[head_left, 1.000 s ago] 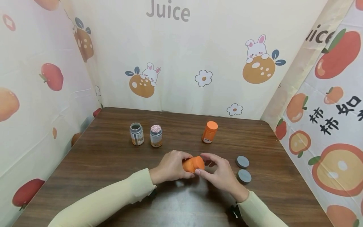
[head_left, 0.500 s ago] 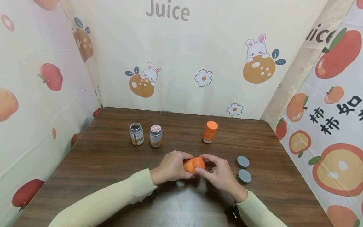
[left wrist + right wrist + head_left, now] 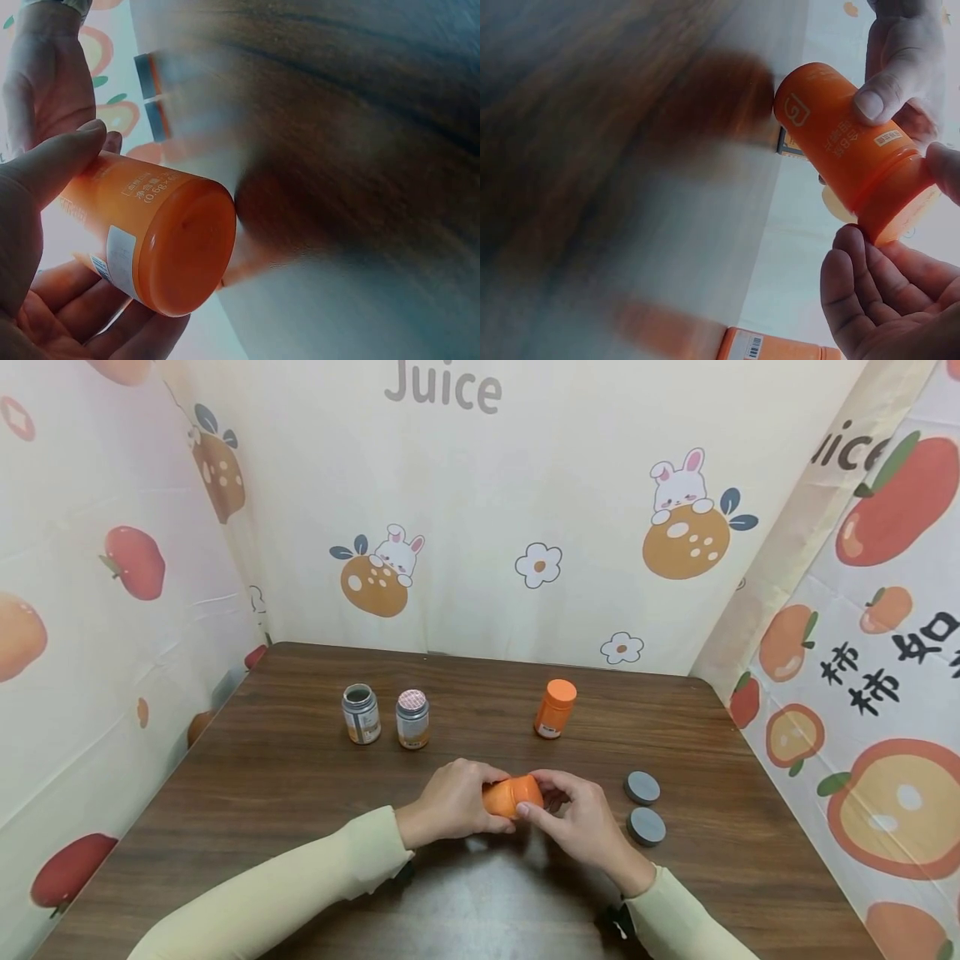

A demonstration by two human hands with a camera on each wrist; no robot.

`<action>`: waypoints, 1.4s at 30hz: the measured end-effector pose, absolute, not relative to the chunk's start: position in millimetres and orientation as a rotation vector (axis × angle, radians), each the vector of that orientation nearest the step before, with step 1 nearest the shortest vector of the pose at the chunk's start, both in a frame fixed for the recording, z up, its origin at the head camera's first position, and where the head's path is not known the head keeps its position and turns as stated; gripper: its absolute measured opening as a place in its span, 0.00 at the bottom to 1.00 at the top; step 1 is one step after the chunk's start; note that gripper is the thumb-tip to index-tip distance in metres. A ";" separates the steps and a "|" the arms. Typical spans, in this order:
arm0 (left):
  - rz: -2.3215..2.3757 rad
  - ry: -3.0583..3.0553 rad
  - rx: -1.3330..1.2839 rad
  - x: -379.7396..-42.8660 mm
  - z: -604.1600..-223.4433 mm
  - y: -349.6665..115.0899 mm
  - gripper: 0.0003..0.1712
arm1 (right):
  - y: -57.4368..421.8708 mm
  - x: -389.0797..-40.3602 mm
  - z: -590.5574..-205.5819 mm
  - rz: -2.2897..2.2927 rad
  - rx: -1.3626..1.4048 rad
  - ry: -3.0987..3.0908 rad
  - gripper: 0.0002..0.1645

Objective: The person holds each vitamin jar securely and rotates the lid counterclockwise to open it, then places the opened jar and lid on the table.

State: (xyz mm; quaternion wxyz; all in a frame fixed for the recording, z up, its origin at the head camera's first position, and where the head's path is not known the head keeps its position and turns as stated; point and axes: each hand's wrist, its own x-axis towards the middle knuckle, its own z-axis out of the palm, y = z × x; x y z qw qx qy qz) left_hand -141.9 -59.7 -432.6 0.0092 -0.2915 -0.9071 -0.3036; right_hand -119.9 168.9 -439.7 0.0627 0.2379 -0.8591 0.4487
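Tilted on its side above the table is an orange bottle (image 3: 498, 798) with a screw cap. The left hand (image 3: 454, 803) grips its body, thumb on one side and fingers round the other; the bottle's base (image 3: 191, 247) shows in the left wrist view. The right hand (image 3: 583, 821) pinches the orange cap (image 3: 896, 199) between thumb and fingertips. In the right wrist view the cap sits on the bottle's neck. Another orange bottle (image 3: 556, 710) stands upright farther back, its cap on.
Two grey jars stand at the back left: one uncapped jar (image 3: 362, 717) with a dark mouth, and one jar (image 3: 412, 721) with a patterned seal on top. Two grey lids, a far lid (image 3: 642, 787) and a near lid (image 3: 646, 826), lie right of the right hand on the wooden table (image 3: 262, 793).
The right hand's fingers have closed in round the cap and turned slightly with it. The left hand keeps its grip on the bottle; the other objects have not moved.
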 end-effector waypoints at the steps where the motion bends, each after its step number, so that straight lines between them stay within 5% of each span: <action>1: -0.954 -2.836 -0.912 -141.9 -432.7 -59.8 0.33 | 169.0 -119.8 -439.7 1.355 0.721 -2.597 0.23; 42: -1.018 -2.866 -0.999 -144.6 -429.4 -60.2 0.28 | 170.0 -119.6 -436.9 1.197 0.865 -2.557 0.25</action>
